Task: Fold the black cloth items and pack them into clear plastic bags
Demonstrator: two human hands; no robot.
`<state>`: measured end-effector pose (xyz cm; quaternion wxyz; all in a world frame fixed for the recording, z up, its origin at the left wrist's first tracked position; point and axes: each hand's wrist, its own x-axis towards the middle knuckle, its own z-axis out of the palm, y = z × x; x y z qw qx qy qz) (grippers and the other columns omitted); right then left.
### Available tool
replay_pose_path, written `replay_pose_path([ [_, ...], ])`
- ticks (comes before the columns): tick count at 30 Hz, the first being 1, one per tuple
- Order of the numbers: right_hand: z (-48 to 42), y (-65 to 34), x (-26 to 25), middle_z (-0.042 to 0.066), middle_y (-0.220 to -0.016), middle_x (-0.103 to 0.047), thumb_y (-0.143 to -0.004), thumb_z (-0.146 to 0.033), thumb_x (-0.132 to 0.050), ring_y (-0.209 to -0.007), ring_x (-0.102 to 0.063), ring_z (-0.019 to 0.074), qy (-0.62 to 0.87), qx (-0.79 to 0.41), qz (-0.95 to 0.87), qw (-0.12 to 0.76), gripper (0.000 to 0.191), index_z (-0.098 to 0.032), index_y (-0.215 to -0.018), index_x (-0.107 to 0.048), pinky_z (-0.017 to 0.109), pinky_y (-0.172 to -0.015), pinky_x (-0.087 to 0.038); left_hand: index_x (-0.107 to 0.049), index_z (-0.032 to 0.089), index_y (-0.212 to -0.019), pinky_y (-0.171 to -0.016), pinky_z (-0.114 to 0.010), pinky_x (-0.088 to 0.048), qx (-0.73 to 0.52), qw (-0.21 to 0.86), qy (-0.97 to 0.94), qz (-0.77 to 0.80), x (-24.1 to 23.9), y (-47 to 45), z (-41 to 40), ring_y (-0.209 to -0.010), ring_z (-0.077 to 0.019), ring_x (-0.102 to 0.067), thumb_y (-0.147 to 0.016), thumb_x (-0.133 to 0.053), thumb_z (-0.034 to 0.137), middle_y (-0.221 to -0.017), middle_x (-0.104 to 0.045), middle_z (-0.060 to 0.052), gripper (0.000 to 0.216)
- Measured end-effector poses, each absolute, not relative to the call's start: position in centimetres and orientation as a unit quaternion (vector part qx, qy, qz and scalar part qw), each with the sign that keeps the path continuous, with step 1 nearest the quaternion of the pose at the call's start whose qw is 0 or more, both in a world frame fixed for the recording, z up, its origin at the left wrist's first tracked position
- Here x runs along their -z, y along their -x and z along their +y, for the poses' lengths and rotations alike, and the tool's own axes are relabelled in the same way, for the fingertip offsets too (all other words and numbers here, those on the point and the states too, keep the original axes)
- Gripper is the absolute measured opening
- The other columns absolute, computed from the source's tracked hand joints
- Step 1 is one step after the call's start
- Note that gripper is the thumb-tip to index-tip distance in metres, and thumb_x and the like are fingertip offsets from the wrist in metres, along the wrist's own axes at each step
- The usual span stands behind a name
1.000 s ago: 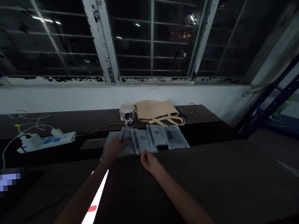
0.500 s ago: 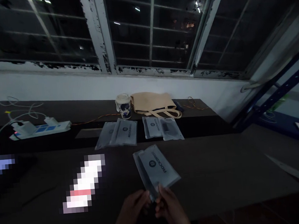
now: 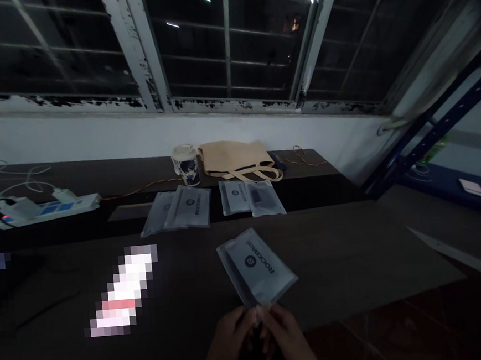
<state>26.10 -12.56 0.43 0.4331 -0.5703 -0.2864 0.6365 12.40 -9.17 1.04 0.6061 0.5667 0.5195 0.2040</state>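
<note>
Left hand point(image 3: 230, 336): bottom centre of the frame, fingertips pinched on the near corner of the held pouch point(image 3: 258, 270)
Right hand point(image 3: 284, 329): just beside it, pinching that same corner
Held pouch: lower centre, askew, printed side up with ROCKBROS lettering
Other pouches point(image 3: 192, 206): four, in two overlapping pairs, middle of the frame
Cup point(image 3: 188, 167): above the left pair, beside the tan bag point(image 3: 234, 157)
Power strip point(image 3: 76, 205): left side, mid-height

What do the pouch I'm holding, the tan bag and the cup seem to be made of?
Pouch: probably frosted plastic; its milky surface lets darker areas show through. 
Bag: matte, perhaps cloth or imitation leather, judging by its limp straps. 
Cup: printed, possibly paper; dim light leaves that open.
</note>
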Motion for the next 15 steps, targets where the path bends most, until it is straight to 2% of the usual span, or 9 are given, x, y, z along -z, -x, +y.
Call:
replay_pose_path([
  [4,-12.4,-26.0,-0.3,-0.006,-0.048,-0.049,-0.06,-0.075,-0.059,-0.034,-0.045,0.0069,0.592,-0.603,-0.316,0.431,0.06,-0.016,-0.067,-0.054,0.017,-0.031,-0.035,-0.056,0.02,-0.066,-0.061,-0.027,-0.045,-0.232,0.559,-0.557,0.568,-1.0,-12.6,-8.7,-0.063,-0.0189,-0.059,-0.077,-0.044,0.061,-0.063,-0.062,-0.002,0.044],
  [10,-12.4,-25.4,0.5,-0.005,-0.04,-0.045,-0.058,-0.081,-0.053,-0.03,-0.042,0.0078,0.616,-0.588,-0.338,0.401,0.062,-0.019,-0.056,-0.048,0.018,-0.031,-0.027,-0.051,0.021,-0.063,-0.049,-0.027,-0.044,-0.256,0.502,-0.553,0.614,-0.9,-11.3,-4.2,-0.049,-0.0183,-0.06,-0.073,-0.035,0.071,-0.052,-0.057,0.0,0.054],
  [15,-13.5,-25.8,1.7,-0.003,-0.038,-0.046,-0.06,-0.081,-0.052,-0.034,-0.044,0.0094,0.632,-0.559,-0.363,0.395,0.062,-0.02,-0.052,-0.051,0.02,-0.039,-0.031,-0.048,0.021,-0.065,-0.047,-0.026,-0.044,-0.255,0.443,-0.577,0.637,-0.8,-9.2,0.9,-0.041,-0.0178,-0.06,-0.08,-0.033,0.06,-0.044,-0.054,0.002,0.044],
])
